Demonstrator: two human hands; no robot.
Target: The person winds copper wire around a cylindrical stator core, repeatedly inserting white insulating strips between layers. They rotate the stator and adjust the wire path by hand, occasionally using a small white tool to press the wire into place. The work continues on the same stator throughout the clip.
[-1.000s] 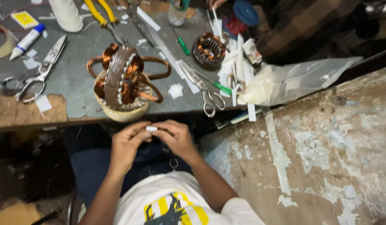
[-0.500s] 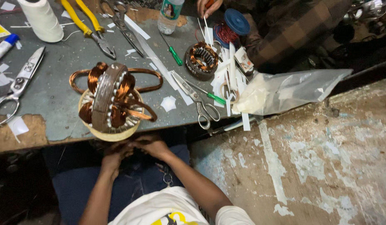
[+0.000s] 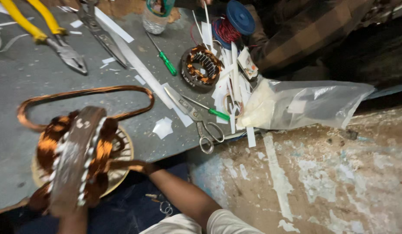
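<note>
Grey workbench (image 3: 32, 73) at left, cracked floor right. Large copper-wound stator (image 3: 77, 158) sits on near bench edge. Right hand (image 3: 140, 167) mostly hidden behind it (grip unclear); left hand (image 3: 62, 210) also hidden, can't tell. Clear plastic bag (image 3: 305, 104) holds white scraps; far jar (image 3: 156, 17) contents unclear.

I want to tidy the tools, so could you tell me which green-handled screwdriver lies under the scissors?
The lower screwdriver, its shaft passing under the scissors; the other screwdriver lies free beside the stator.
</note>
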